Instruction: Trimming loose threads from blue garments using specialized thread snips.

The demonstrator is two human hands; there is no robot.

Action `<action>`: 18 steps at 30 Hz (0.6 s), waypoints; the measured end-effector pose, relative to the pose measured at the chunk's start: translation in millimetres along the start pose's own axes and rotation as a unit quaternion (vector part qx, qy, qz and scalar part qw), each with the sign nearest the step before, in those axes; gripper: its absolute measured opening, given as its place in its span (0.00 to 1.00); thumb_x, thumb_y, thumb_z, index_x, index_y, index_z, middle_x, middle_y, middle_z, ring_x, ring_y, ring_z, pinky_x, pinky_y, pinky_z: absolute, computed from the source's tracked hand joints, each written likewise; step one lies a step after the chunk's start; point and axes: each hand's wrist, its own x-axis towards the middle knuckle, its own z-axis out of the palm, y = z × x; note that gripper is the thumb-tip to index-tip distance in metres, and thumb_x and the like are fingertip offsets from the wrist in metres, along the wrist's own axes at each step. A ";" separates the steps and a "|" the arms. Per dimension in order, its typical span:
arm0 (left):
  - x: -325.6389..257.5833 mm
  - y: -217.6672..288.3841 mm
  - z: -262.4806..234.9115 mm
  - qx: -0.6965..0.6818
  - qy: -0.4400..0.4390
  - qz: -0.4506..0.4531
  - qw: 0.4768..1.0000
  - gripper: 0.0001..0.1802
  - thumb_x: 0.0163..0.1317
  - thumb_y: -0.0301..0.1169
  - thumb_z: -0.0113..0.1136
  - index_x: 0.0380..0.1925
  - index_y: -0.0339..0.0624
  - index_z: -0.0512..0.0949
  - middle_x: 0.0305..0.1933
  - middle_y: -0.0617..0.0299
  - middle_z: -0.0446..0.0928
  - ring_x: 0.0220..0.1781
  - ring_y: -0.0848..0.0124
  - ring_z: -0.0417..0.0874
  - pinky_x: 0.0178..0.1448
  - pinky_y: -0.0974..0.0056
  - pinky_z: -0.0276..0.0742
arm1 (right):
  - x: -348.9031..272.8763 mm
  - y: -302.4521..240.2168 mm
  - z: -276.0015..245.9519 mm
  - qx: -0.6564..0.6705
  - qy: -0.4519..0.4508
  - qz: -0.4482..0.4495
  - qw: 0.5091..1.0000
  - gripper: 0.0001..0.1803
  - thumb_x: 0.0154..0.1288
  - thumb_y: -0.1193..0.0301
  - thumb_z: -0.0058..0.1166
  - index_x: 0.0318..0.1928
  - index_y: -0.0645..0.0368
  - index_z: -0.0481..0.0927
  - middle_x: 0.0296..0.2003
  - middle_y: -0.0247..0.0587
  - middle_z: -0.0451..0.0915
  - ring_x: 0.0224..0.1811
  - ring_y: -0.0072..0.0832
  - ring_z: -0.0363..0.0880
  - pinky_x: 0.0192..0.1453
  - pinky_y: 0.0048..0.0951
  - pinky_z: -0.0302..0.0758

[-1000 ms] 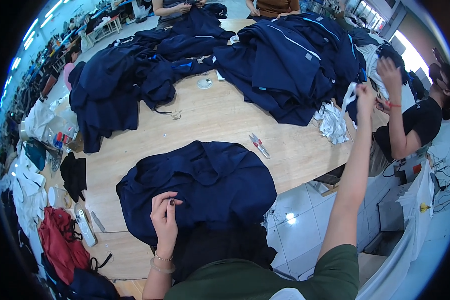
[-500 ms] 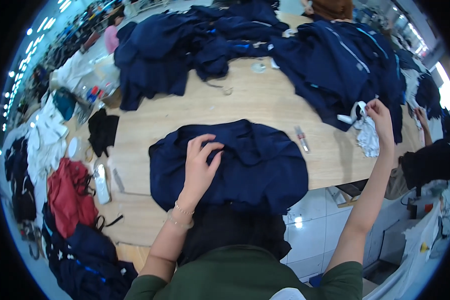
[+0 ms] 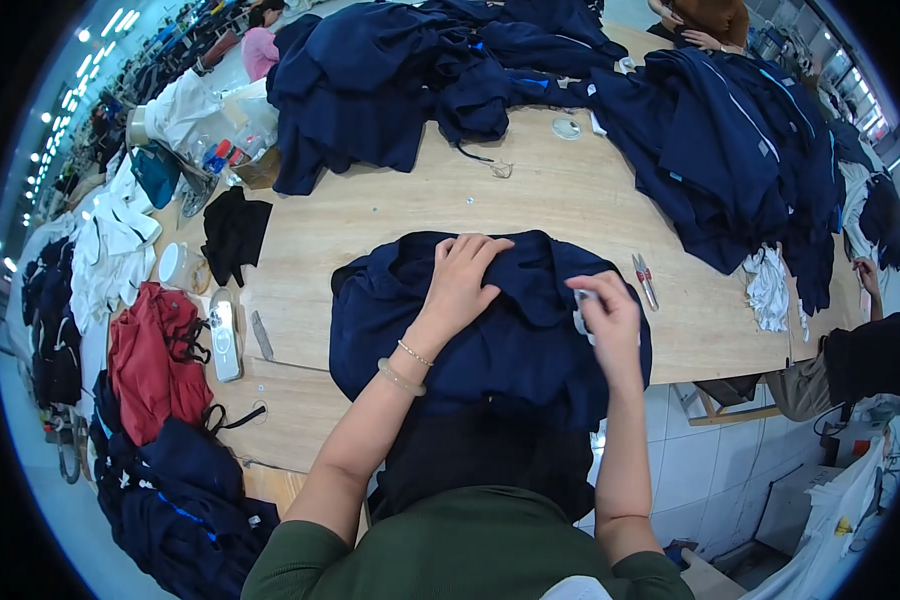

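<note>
I had my left hand (image 3: 462, 275) spread flat, fingers open, pressing down on the navy garment (image 3: 490, 320) that lay bunched on the near edge of the wooden table (image 3: 370, 215), directly in front of me and partly hanging over the edge. My right hand (image 3: 605, 315) was closed around a small white piece (image 3: 581, 312), probably a tag or label, held right at the garment's right side; I could not tell exactly what it was. Just beyond that hand a pair of thread snips (image 3: 644, 280) lay on the bare wood, near the garment but not touching it. Farther right sat a heap of white scraps (image 3: 770, 290) beside a big pile of navy garments (image 3: 730, 150). Another navy pile (image 3: 390, 80) covered the far left of the table. A black cloth (image 3: 234, 232) lay at the left edge, and a red garment (image 3: 155, 355) hung below it. A co-worker's hand (image 3: 863, 272) showed at the far right.
</note>
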 end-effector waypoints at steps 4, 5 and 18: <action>-0.2 23.7 -17.7 -0.179 0.120 -0.031 0.976 0.31 0.39 0.18 0.66 0.49 0.42 0.74 0.45 0.56 0.74 0.51 0.57 0.77 0.57 0.59 0.69 | -0.2 -40.0 29.1 -0.084 -0.034 -0.112 0.990 0.22 0.53 0.75 0.67 0.50 0.62 0.79 0.39 0.37 0.71 0.35 0.27 0.69 0.39 0.24 0.69; 1.5 28.8 -21.8 -0.201 0.136 -0.039 0.969 0.30 0.39 0.17 0.65 0.48 0.40 0.74 0.43 0.54 0.74 0.49 0.55 0.77 0.54 0.60 0.73 | 1.3 -44.5 29.3 -0.090 -0.033 -0.148 0.984 0.24 0.52 0.75 0.68 0.52 0.61 0.78 0.41 0.39 0.71 0.36 0.29 0.69 0.39 0.25 0.70; 12.0 56.5 -80.7 -0.219 0.031 0.023 0.975 0.37 0.46 0.21 0.66 0.60 0.38 0.68 0.57 0.52 0.71 0.62 0.58 0.71 0.66 0.58 0.67 | 19.7 -82.2 34.8 -0.212 0.039 -0.331 0.919 0.14 0.46 0.82 0.61 0.37 0.61 0.78 0.29 0.41 0.75 0.31 0.39 0.77 0.34 0.32 0.75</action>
